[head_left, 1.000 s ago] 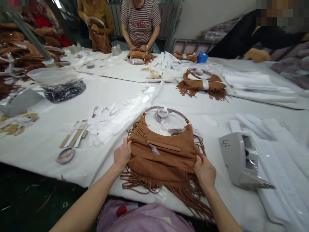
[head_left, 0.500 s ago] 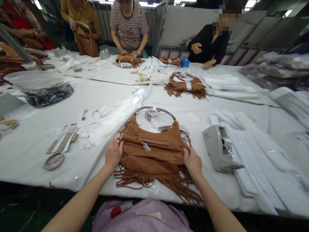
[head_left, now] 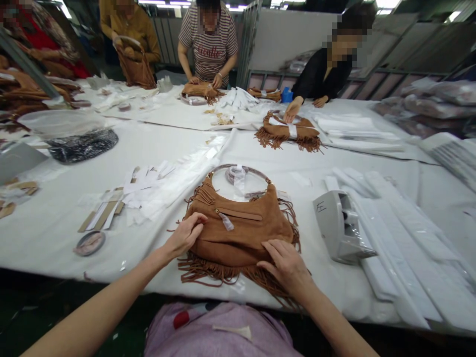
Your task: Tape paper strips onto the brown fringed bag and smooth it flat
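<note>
A brown suede handbag (head_left: pixel 238 225) with fringes lies flat on the white-covered table, its handle (head_left: pixel 256 171) pointing away from me. A rolled strap in clear wrap lies inside the handle's arch. On the bag's left part rests my left hand (head_left: pixel 188 232), fingers loosely bent and nothing gripped between them. My right hand (head_left: pixel 284 263) lies over the lower right of the bag, fingers spread on the suede. The front zip pull (head_left: pixel 225 221) is wrapped in clear plastic.
To the right stand a grey tape dispenser (head_left: pixel 340 225) and long white wrapped packs (head_left: pixel 401 238). Paper strips (head_left: pixel 107 208) and a tape roll (head_left: pixel 90 243) lie left. Across the table, a co-worker's hand (head_left: pixel 293 109) reaches over another fringed bag (head_left: pixel 288 131); other people handle bags.
Both my hands have let go of the bag's sides and shifted inward onto its front. The co-worker at the right has reached a hand down to the far bag.
</note>
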Action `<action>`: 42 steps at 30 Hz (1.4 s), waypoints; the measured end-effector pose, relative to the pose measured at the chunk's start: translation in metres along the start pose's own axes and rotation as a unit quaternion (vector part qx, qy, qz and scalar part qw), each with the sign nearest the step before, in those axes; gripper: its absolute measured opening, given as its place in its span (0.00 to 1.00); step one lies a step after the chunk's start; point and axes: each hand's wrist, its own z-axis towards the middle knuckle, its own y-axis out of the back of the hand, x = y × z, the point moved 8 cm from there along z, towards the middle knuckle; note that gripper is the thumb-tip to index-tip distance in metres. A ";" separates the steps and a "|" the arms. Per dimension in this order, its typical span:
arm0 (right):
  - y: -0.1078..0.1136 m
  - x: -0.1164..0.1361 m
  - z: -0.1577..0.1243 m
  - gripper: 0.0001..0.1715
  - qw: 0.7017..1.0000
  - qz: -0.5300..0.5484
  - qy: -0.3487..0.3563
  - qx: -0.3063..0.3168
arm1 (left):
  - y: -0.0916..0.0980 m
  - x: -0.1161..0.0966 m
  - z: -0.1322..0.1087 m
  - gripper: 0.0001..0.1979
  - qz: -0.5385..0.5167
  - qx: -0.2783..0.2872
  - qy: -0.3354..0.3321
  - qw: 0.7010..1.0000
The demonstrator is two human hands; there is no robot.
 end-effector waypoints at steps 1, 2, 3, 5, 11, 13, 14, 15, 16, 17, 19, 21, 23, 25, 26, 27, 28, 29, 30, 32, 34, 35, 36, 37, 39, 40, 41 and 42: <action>-0.003 0.000 0.000 0.24 1.000 -0.008 -0.010 0.007 | 0.000 -0.008 -0.006 0.14 -0.026 -0.005 0.000 1.000; -0.005 -0.001 -0.001 0.26 1.000 -0.014 -0.016 0.016 | -0.003 -0.017 -0.013 0.21 -0.040 -0.007 -0.006 0.999; -0.007 -0.001 -0.001 0.28 0.999 -0.018 -0.018 0.026 | -0.007 -0.024 -0.021 0.30 -0.040 -0.005 -0.019 0.999; -0.010 0.000 -0.003 0.32 0.999 -0.023 -0.014 0.042 | -0.018 -0.035 -0.035 0.44 -0.007 0.008 -0.046 0.999; -0.015 0.004 -0.005 0.26 0.998 -0.049 -0.012 0.041 | -0.039 -0.029 -0.043 0.51 0.066 0.047 -0.073 0.994; -0.017 0.003 -0.004 0.19 0.997 -0.061 -0.014 0.045 | -0.041 -0.027 -0.037 0.43 0.098 0.073 -0.092 0.988; -0.017 0.003 -0.004 0.16 0.997 -0.066 -0.012 0.049 | -0.040 -0.027 -0.033 0.38 0.116 0.088 -0.102 0.984; -0.017 0.003 -0.004 0.12 0.996 -0.068 -0.008 0.053 | -0.039 -0.027 -0.030 0.31 0.134 0.104 -0.112 0.979; -0.017 0.003 -0.004 0.09 0.996 -0.066 0.001 0.056 | -0.039 -0.027 -0.028 0.24 0.148 0.124 -0.125 0.973; -0.016 0.004 -0.006 0.08 0.997 -0.059 0.013 0.058 | -0.039 -0.029 -0.026 0.16 0.159 0.148 -0.145 0.965; -0.014 0.006 -0.011 0.10 0.997 -0.034 0.042 0.054 | -0.039 -0.031 -0.026 0.03 0.167 0.199 -0.199 0.945; -0.015 0.008 -0.019 0.13 0.997 -0.007 0.062 0.043 | -0.039 -0.030 -0.028 0.06 0.159 0.227 -0.245 0.929; -0.019 0.007 -0.026 0.15 0.998 0.012 0.059 0.020 | -0.037 -0.023 -0.029 0.08 0.142 0.228 -0.267 0.926; -0.024 0.005 -0.032 0.16 0.999 0.019 0.041 -0.001 | -0.038 -0.015 -0.030 0.09 0.125 0.226 -0.267 0.929; -0.027 0.003 -0.033 0.16 0.999 0.021 0.034 -0.007 | -0.039 -0.011 -0.031 0.09 0.118 0.229 -0.262 0.930; -0.031 0.002 -0.034 0.16 0.999 0.023 0.029 -0.008 | -0.040 -0.009 -0.032 0.10 0.111 0.234 -0.253 0.932; -0.033 0.001 -0.035 0.16 0.999 0.024 0.025 -0.006 | -0.041 -0.007 -0.032 0.10 0.103 0.241 -0.241 0.934; -0.036 0.001 -0.035 0.16 0.999 0.026 0.023 -0.002 | -0.042 -0.007 -0.033 0.10 0.093 0.248 -0.228 0.937; -0.037 0.000 -0.035 0.16 0.999 0.029 0.022 0.001 | -0.042 -0.009 -0.033 0.10 0.085 0.251 -0.210 0.941; -0.038 -0.001 -0.035 0.14 0.999 0.038 0.023 0.003 | -0.041 -0.013 -0.031 0.23 0.078 0.246 -0.168 0.951; -0.036 -0.001 -0.035 0.12 0.998 0.049 0.030 -0.002 | -0.040 -0.018 -0.030 0.38 0.092 0.238 -0.126 0.959; -0.034 0.000 -0.036 0.11 0.998 0.054 0.034 -0.007 | -0.041 -0.021 -0.029 0.39 0.106 0.234 -0.112 0.960; -0.031 0.000 -0.036 0.11 0.998 0.058 0.037 -0.010 | -0.042 -0.024 -0.029 0.34 0.118 0.234 -0.106 0.959; -0.029 0.001 -0.036 0.12 0.997 0.062 0.038 -0.010 | -0.043 -0.027 -0.030 0.28 0.126 0.238 -0.109 0.957; -0.027 0.001 -0.034 0.12 0.997 0.071 0.028 0.004 | -0.046 -0.034 -0.031 0.17 0.125 0.255 -0.132 0.950; -0.027 0.001 -0.033 0.13 0.997 0.077 0.017 0.016 | -0.047 -0.036 -0.031 0.15 0.116 0.268 -0.143 0.946; -0.028 0.000 -0.031 0.12 0.996 0.084 0.004 0.031 | -0.049 -0.036 -0.029 0.11 0.101 0.281 -0.147 0.943; -0.030 -0.002 -0.030 0.12 0.995 0.093 -0.012 0.046 | -0.049 -0.034 -0.026 0.06 0.080 0.291 -0.136 0.944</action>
